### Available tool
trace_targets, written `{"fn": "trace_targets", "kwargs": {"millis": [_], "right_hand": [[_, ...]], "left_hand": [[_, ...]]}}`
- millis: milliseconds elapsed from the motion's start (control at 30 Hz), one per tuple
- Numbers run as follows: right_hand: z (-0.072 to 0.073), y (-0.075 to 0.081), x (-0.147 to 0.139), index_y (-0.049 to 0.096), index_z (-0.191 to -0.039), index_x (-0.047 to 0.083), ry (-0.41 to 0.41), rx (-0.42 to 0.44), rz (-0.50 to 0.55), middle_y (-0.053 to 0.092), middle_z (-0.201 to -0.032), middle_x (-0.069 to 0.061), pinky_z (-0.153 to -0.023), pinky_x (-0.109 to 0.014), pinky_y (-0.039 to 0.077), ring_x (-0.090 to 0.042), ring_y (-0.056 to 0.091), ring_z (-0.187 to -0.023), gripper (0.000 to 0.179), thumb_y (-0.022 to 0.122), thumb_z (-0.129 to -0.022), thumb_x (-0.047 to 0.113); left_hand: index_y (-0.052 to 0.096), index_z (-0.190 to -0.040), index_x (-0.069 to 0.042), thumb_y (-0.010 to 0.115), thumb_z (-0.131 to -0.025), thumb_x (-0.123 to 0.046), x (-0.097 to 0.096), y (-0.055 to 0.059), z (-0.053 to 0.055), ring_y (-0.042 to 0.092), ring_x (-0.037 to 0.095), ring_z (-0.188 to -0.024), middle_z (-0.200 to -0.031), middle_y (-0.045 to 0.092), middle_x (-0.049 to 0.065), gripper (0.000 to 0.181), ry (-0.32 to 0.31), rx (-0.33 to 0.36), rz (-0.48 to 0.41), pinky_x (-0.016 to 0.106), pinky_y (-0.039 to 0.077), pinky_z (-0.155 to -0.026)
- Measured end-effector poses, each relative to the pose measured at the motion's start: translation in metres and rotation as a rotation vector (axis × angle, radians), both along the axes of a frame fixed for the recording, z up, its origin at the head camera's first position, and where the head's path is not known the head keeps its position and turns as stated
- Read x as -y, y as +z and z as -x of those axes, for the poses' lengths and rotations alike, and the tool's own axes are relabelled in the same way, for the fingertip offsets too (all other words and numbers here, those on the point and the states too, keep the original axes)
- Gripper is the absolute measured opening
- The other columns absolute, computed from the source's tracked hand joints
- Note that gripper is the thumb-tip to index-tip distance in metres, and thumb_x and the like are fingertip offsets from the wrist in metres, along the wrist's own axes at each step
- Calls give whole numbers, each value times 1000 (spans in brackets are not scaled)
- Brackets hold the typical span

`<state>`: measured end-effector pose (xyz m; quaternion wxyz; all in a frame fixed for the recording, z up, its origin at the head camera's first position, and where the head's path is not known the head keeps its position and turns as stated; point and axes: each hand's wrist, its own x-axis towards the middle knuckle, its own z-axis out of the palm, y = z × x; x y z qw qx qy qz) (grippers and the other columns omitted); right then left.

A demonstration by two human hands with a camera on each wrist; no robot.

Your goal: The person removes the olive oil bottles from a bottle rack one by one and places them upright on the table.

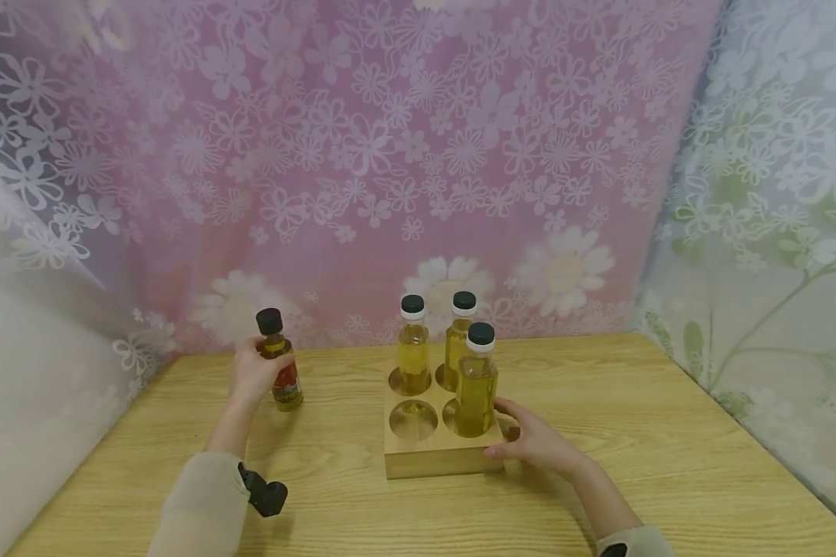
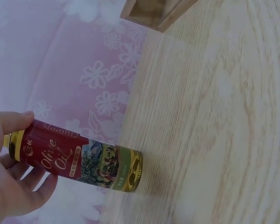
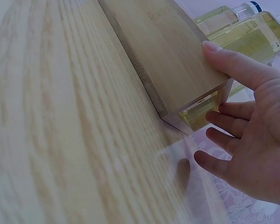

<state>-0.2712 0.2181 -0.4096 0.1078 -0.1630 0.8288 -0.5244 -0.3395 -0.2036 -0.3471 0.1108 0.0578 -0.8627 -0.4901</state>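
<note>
In the head view my left hand (image 1: 249, 377) holds an olive oil bottle (image 1: 287, 381) near its neck, at the left of the table. The bottle has a black cap, and its red "Olive Oil" label (image 2: 56, 149) faces the left wrist camera. Its base is close over the tabletop. My right hand (image 1: 539, 447) grips the front right corner of a wooden bottle rack (image 1: 442, 464). In the right wrist view the thumb (image 3: 224, 58) lies on the rack's front face, with the other fingers by its open side.
Three clear bottles of yellow oil stand in the rack's round holes: back left (image 1: 414, 352), back right (image 1: 456, 340) and front right (image 1: 477, 391). The front left hole (image 1: 413, 420) has no bottle. A flowered pink curtain (image 1: 390, 155) hangs behind the wooden table (image 1: 320, 510).
</note>
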Motion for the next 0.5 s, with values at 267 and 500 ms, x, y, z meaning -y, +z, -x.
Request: {"fn": "trace_targets", "kwargs": {"millis": [267,500], "right_hand": [[1,-1,0,22,-144,-3,1,1,1,17,-148,-26,-100,-61,25,-57,23,-125,91,77,-77,24],[2,-3,0,22,-145,-1,-8,8,-5,17,-149,-25,-100,-61,27,-57,26,-124,91,77,-77,24]], "left_hand": [[22,-143,7,63,-88,-17,2,0,0,37,44,-123,-138,34,29,72,-41,7,-22,55,33,-99],[18,-144,5,63,-88,-22,6,0,-7,32,42,-126,-140,30,28,77,-31,2,-117,53,30,-102]]}}
